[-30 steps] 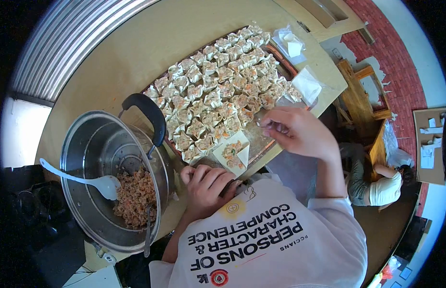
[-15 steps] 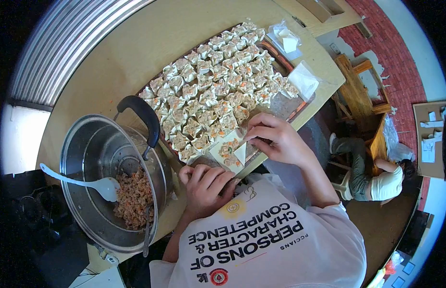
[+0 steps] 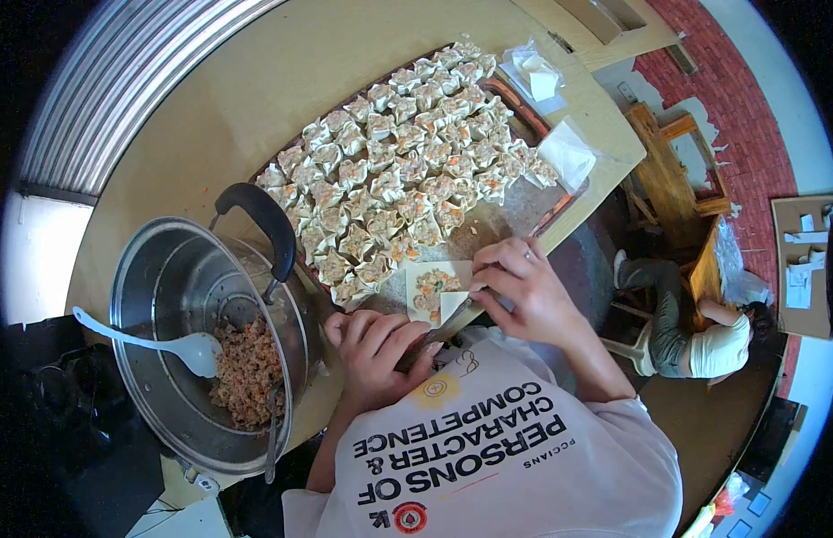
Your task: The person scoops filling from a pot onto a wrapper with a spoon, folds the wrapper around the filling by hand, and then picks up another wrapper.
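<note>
A square dough wrapper (image 3: 418,310) with meat filling (image 3: 431,289) on it lies at the near edge of the tray, one lower corner covered by a pale flap. Thumb and fingers of my right hand (image 3: 522,285) pinch at the wrapper's right side. My left hand (image 3: 373,351) is closed round a flat grey tool (image 3: 419,348), mostly hidden by the fingers, close below the wrapper. Rows of open-topped dumplings (image 3: 394,170) fill most of the tray (image 3: 515,208) beyond my hands.
At left stands a large steel pot (image 3: 165,394) with meat filling (image 3: 250,368), a white ladle (image 3: 197,352) and a metal spoon (image 3: 273,430). Plastic bags with wrappers (image 3: 567,161) lie by the tray's right side. Another person (image 3: 716,345) sits at far right.
The filled wrapper now lies squarer to my view. My right hand has shifted slightly right and down, and more of the grey tool shows at my left hand.
</note>
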Tool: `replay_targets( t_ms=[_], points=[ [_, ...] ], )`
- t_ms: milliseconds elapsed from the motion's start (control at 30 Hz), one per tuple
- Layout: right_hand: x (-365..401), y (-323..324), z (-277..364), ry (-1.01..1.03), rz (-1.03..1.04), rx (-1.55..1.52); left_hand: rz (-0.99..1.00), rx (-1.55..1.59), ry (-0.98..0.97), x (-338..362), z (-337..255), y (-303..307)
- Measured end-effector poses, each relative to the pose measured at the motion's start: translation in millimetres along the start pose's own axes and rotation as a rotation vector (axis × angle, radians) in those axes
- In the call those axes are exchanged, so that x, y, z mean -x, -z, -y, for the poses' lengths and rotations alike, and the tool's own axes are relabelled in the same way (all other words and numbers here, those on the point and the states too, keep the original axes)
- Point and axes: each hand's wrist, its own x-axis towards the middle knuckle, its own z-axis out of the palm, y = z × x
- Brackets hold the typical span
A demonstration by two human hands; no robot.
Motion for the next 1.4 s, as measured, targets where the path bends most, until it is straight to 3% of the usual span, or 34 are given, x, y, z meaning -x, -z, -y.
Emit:
replay_targets(
  t_ms=[233,300,367,400,767,800,867,933,967,1100,1167,1400],
  points=[
    [2.4,9.8,16.3,-0.116,-0.044,0.016,-0.015,-0.026,0.026,1.5,0.0,-0.1],
    [-17.9,40.1,2.4,-0.07,0.026,-0.133,-0.042,-0.018,0.014,1.2,-0.1,-1.1],
    [-70.2,75.9,-13.8,0.081,0.242,-0.415,-0.044,-0.007,0.016,0.7,-1.0,-1.2],
    [-98.1,90.4,-48.1,0.218,0.307,-0.408,-0.039,0.008,0.022,1.1,-1.9,-1.1],
    [-127.6,119.0,-3.1,-0.015,0.471,-0.849,-0.058,0.005,0.04,3.2,-1.9,3.6],
    [-119.6,115.0,-8.2,-0.019,0.472,-0.847,-0.058,0.009,0.042,3.5,-2.0,2.8],
    [-91.5,99.6,-25.4,-0.207,0.188,-0.454,-0.059,0.004,0.035,3.0,-2.0,2.2],
    [-67.7,87.5,-19.7,-0.256,0.274,-0.455,-0.052,-0.007,0.028,2.8,-1.2,0.6],
    [-58.7,79.8,-10.5,-0.324,0.26,-0.363,-0.043,-0.021,0.021,3.6,-0.8,-0.2],
    [-29.8,38.6,-6.9,-0.265,0.121,-0.284,-0.02,-0.042,0.008,6.3,-0.3,-0.9],
    [-27.3,27.0,1.2,-0.408,0.08,-0.27,0.016,-0.104,-0.001,5.6,-0.8,-1.2],
    [-21.9,10.0,6.9,-0.45,0.071,-0.247,0.116,-0.203,0.003,7.8,-2.9,-4.3]
  ],
)
